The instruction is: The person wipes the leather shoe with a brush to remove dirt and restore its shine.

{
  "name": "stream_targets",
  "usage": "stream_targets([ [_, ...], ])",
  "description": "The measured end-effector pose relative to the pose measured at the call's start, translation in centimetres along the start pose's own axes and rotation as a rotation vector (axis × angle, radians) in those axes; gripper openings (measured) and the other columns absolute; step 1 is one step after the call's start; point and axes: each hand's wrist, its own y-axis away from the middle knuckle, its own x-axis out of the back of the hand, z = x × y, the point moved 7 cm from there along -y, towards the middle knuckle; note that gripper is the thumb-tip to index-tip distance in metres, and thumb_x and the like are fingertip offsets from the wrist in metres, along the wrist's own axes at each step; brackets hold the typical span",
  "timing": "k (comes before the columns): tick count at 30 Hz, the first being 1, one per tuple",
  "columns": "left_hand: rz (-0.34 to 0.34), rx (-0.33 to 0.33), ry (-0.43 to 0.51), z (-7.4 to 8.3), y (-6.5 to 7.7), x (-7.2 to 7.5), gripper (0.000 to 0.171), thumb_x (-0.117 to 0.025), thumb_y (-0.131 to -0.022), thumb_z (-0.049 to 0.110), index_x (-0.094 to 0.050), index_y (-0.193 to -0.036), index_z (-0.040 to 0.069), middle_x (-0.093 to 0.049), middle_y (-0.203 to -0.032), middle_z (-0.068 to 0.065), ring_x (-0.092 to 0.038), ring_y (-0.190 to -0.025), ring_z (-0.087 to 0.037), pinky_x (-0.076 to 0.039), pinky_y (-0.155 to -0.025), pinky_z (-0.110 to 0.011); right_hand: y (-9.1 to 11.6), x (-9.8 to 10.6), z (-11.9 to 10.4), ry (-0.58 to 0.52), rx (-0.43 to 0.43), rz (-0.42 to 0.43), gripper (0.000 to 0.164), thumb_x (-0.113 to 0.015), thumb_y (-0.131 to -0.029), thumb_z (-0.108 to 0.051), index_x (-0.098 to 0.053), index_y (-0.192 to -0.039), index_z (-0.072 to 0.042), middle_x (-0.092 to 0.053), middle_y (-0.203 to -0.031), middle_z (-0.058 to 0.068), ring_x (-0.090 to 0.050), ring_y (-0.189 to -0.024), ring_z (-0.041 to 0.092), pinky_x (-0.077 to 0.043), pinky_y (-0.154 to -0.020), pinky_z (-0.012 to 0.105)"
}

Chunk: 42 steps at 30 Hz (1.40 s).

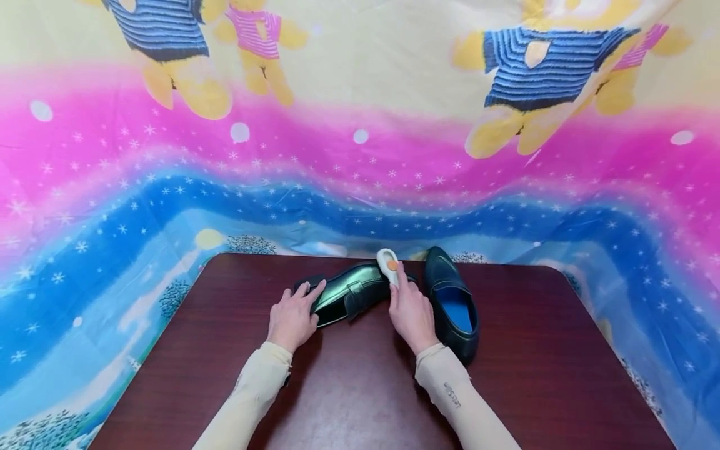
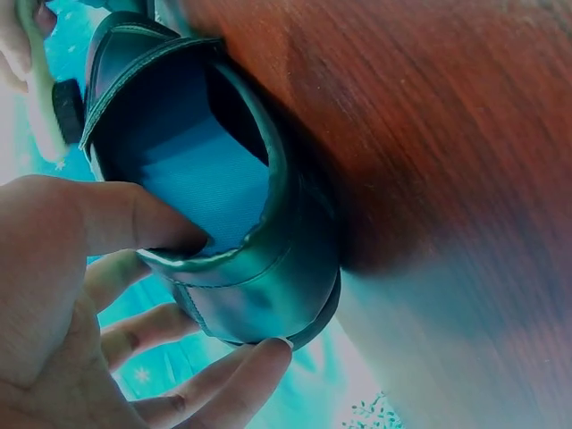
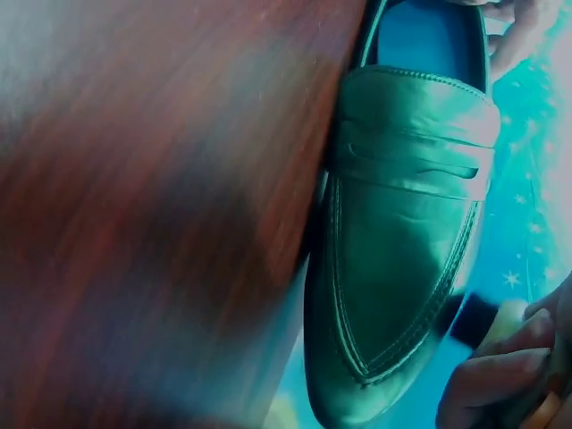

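Observation:
A dark leather loafer (image 1: 367, 289) lies tilted on its side near the table's far edge, its toe toward the right. My left hand (image 1: 292, 319) grips its heel. In the left wrist view the thumb (image 2: 134, 214) reaches inside onto the blue insole (image 2: 201, 170), and the fingers spread around the outside of the heel. My right hand (image 1: 413, 312) holds a small white brush (image 1: 387, 261) with an orange spot on its back. Its dark bristles (image 3: 470, 320) are at the side of the loafer's toe in the right wrist view.
The second loafer (image 1: 450, 303) stands upright just right of my right hand, its blue insole showing. Both shoes are on a dark reddish-brown table (image 1: 236, 362). A printed cloth (image 1: 337, 169) with bears and snowflakes hangs behind and around the table.

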Motion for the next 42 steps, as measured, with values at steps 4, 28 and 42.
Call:
stream_targets([
  [4, 0.007, 0.003, -0.003, 0.1, -0.2, 0.0, 0.074, -0.078, -0.089, 0.021, -0.048, -0.156, 0.034, -0.058, -0.149, -0.009, -0.059, -0.103, -0.036, -0.046, -0.044, -0.038, -0.4, -0.6, -1.7, 0.005, 0.094, -0.050, 0.056, -0.050, -0.110, -0.029, -0.034, -0.163, -0.020, -0.065, -0.094, 0.015, -0.047, -0.052, 0.023, -0.042, -0.050, 0.039],
  [28, -0.058, 0.025, -0.018, -0.3, -1.2, 0.7, 0.070, -0.075, -0.092, 0.023, -0.049, -0.155, 0.034, -0.059, -0.145, -0.011, -0.061, -0.096, -0.038, -0.052, -0.052, -0.043, 0.5, -0.6, 2.5, -0.117, -0.186, -0.033, 0.063, -0.054, -0.109, -0.028, -0.028, -0.161, -0.005, -0.069, -0.116, 0.026, -0.070, -0.092, 0.041, -0.057, -0.084, 0.057],
  [42, -0.075, 0.039, 0.012, -0.2, -2.7, 0.8, 0.064, -0.070, -0.093, 0.018, -0.053, -0.153, 0.032, -0.063, -0.137, -0.010, -0.056, -0.082, -0.031, -0.055, -0.058, -0.045, -0.5, -2.8, -2.6, -0.067, 0.190, -0.171, 0.062, -0.053, -0.109, -0.033, -0.027, -0.165, -0.028, -0.063, -0.102, 0.010, -0.048, -0.055, 0.017, -0.045, -0.055, 0.033],
])
